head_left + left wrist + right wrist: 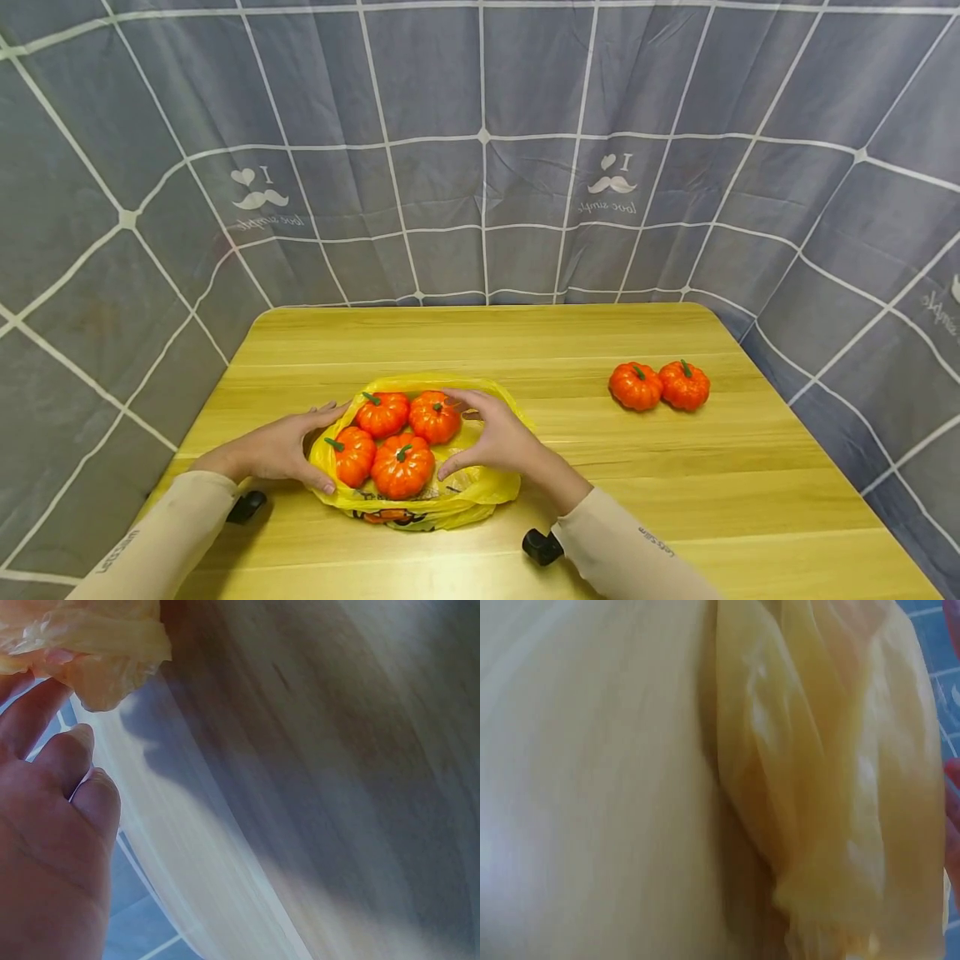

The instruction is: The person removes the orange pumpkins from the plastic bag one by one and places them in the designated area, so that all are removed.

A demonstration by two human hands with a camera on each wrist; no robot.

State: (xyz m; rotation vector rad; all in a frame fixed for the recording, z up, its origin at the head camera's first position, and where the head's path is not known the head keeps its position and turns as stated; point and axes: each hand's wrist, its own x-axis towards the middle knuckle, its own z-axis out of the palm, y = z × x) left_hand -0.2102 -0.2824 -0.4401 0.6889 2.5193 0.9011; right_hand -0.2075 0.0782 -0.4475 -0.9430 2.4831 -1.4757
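Note:
A yellow plastic bag (pixel 491 490) lies with its mouth spread wide, showing several small glossy orange pumpkins with green stems inside, one of them a front pumpkin (pixel 403 467). My left hand (pixel 281 446) rests at the bag's left side, thumb at the front rim and fingers spread toward the back. In the left wrist view its fingertips meet the crinkled plastic. Over the right part of the mouth is my right hand (pixel 498 433), thumb and fingers spread apart, fingertips close to the back right pumpkin (pixel 435 417). The right wrist view mostly shows the bag's folded side (pixel 817 772).
Two more orange pumpkins, a left one (pixel 636 386) and a right one (pixel 684 386), sit side by side toward the table's back right. The wooden table (pixel 600 492) has grey gridded curtains (pixel 435 183) around its back and sides.

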